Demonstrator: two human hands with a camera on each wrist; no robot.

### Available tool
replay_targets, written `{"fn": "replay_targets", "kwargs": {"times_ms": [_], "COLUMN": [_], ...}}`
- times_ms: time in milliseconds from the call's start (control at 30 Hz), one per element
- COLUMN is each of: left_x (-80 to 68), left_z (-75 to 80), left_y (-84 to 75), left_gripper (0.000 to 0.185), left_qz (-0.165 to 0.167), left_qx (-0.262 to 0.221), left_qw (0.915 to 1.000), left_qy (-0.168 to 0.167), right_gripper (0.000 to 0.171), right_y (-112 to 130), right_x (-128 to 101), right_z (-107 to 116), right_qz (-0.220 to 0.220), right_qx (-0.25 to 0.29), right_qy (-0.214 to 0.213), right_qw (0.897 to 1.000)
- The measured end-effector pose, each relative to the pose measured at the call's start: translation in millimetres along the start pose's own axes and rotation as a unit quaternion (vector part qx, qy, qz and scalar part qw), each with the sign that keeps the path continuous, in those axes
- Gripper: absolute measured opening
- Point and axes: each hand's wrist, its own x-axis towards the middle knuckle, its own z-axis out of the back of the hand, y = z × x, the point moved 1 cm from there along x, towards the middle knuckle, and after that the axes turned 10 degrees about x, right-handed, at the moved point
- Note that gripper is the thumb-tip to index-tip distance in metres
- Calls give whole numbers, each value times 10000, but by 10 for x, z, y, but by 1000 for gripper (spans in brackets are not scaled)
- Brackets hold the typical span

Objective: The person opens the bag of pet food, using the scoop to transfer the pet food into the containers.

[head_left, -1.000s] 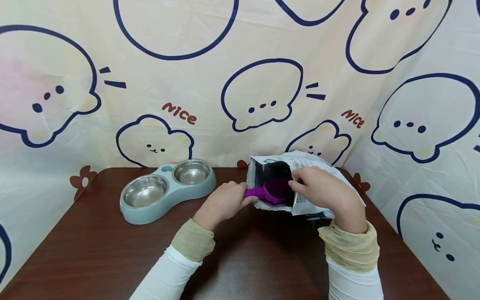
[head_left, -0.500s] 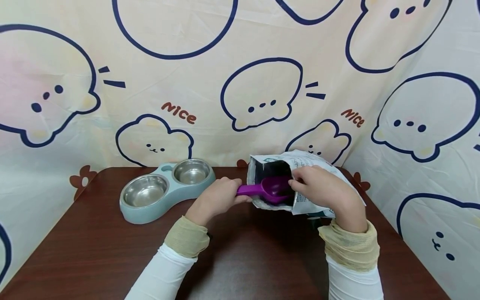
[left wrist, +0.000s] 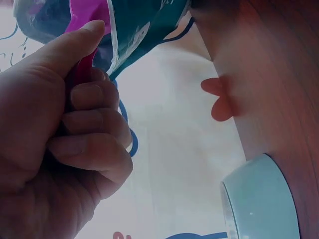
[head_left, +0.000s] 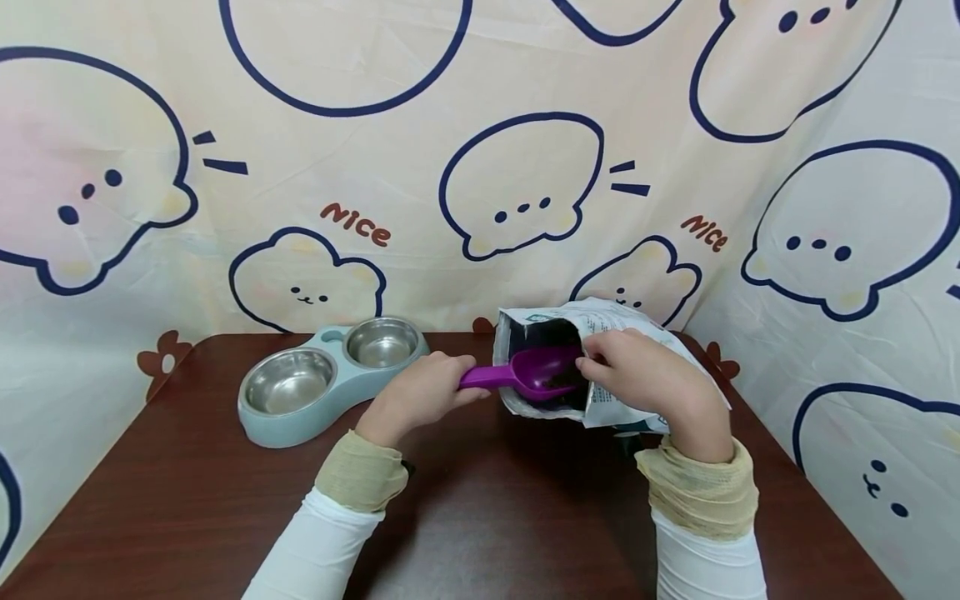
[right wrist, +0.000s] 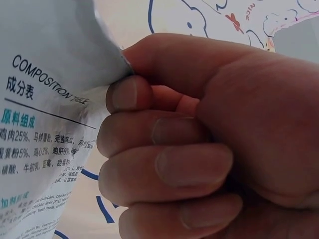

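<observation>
My left hand [head_left: 420, 395] grips the handle of a purple scoop [head_left: 528, 375], its fingers curled round it and the thumb laid along the top in the left wrist view. The scoop's bowl is partly inside the mouth of a white printed bag [head_left: 622, 315], with some dark bits visible in it. With thumb and forefinger, my right hand [head_left: 652, 387] pinches the bag's edge at the opening. Printed ingredient text shows on the bag [right wrist: 45, 114] in the right wrist view. The bag's dark inside hides most of its contents.
A pale blue double feeder [head_left: 300, 427] with two steel bowls stands left of the bag, close behind my left hand. The dark wooden table [head_left: 480, 517] ends at a patterned cloth backdrop [head_left: 420, 167] behind and at the sides.
My left hand has drawn the scoop leftward and slightly up, so more of its bowl shows at the bag's mouth. My right hand keeps its pinch on the bag.
</observation>
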Motion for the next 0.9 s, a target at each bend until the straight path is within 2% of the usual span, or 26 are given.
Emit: {"fn": "replay_targets", "kwargs": {"times_ms": [333,567,767,900], "left_x": [-33,-87,-168,-249], "left_z": [28,64,97,156], "left_y": [84,163,248,305], "left_gripper": [22,23,26,25], "left_qz": [88,62,201,264], "left_qx": [-529,-355,-481,-508], "left_qw": [9983,9990,9982,9982], "left_qy": [208,249,280,178], "right_gripper": [21,22,21,22], "right_y": [-7,-28,-32,-35], "right_x": [12,8,6,11], "right_z": [2,-7,6,12], "right_qz": [11,43,8,37], "right_qx": [-55,-85,-38,-22], "right_qy": [-3,-38,19,4], "right_qw": [10000,9999,10000,10000]}}
